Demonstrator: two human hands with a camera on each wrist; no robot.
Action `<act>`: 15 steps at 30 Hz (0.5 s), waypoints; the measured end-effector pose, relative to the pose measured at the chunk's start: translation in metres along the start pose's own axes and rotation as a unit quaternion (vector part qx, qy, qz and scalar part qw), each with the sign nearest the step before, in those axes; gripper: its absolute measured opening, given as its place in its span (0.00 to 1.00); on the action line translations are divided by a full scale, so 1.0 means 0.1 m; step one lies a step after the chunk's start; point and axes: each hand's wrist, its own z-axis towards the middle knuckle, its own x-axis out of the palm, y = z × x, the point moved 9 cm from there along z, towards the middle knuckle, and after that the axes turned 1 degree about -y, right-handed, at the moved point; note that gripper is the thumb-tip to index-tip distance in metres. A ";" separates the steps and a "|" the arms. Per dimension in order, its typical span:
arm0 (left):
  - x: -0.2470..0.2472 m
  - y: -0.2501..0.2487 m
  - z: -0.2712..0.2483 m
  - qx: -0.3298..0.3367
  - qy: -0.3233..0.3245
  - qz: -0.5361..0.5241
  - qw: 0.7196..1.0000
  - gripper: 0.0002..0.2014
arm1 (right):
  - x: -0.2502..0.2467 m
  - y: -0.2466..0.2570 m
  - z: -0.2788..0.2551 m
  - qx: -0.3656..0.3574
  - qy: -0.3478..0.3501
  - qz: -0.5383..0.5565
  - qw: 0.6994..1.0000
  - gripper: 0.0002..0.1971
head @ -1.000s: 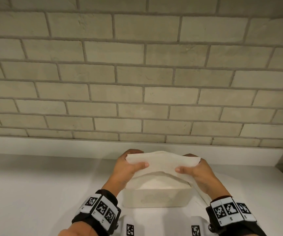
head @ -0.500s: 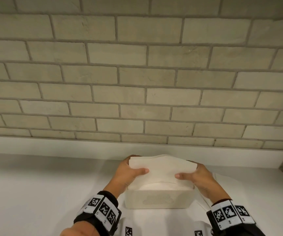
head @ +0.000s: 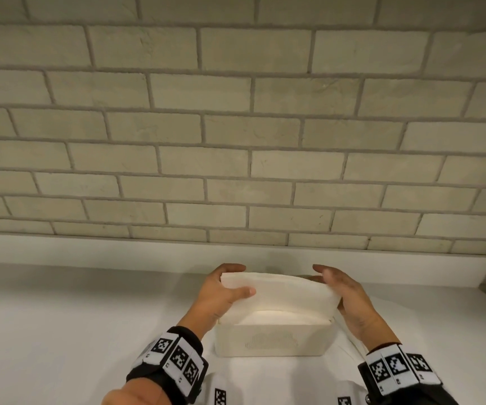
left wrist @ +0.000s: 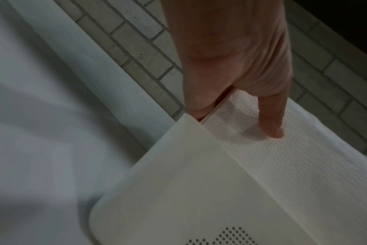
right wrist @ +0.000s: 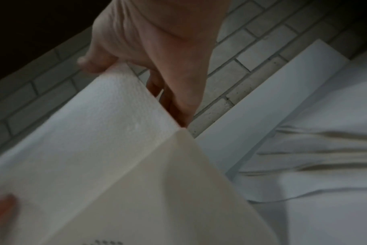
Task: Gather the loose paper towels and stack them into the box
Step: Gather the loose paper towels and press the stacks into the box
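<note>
A cream box (head: pixel 274 339) with a dotted pattern on its front stands on the white counter (head: pixel 75 331). Both hands hold a stack of white paper towels (head: pixel 282 290) over its opening, the stack bowed upward and its lower edge inside the box. My left hand (head: pixel 240 279) pinches the left end, thumb on the front face and fingers behind. In the left wrist view the thumb (left wrist: pixel 271 124) presses the towel (left wrist: pixel 293 162) beside the box wall (left wrist: pixel 178 182). My right hand (head: pixel 332 283) cups the right end, thumb along the top edge. More towels lie inside the box.
Several loose paper towels (head: pixel 350 337) lie on the counter right of the box, fanned out in the right wrist view (right wrist: pixel 325 145). A low white ledge (head: pixel 119 249) and a brick wall (head: pixel 236 141) stand right behind the box. The counter ends at the right.
The stack has come down toward the box. My right thumb has moved off the front face of the towels to their top edge. The left grip is unchanged.
</note>
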 end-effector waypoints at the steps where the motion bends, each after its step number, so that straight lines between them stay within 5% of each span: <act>1: 0.00 0.01 0.00 -0.003 -0.001 -0.002 1.000 0.21 | 0.00 0.01 0.00 -0.006 -0.007 0.003 1.000 0.12; 5: 0.01 0.01 0.03 -0.003 -0.005 0.004 1.000 0.19 | -0.05 0.06 0.04 -0.035 -0.084 -0.057 0.994 0.02; 8: 0.02 0.03 0.03 -0.013 -0.013 0.007 1.000 0.18 | -0.13 0.10 0.04 -0.057 -0.148 -0.069 0.985 0.04; 11: 0.02 0.05 0.05 -0.022 -0.023 -0.003 0.999 0.14 | -0.08 0.03 0.02 -0.038 -0.065 -0.027 0.997 0.08; 13: 0.03 0.03 0.05 -0.029 -0.022 -0.021 0.999 0.12 | 0.02 -0.08 0.00 -0.004 0.020 -0.109 0.994 0.16; 15: 0.04 0.00 0.03 -0.034 -0.015 -0.023 0.999 0.11 | 0.00 -0.12 -0.02 0.015 0.013 -0.215 0.976 0.17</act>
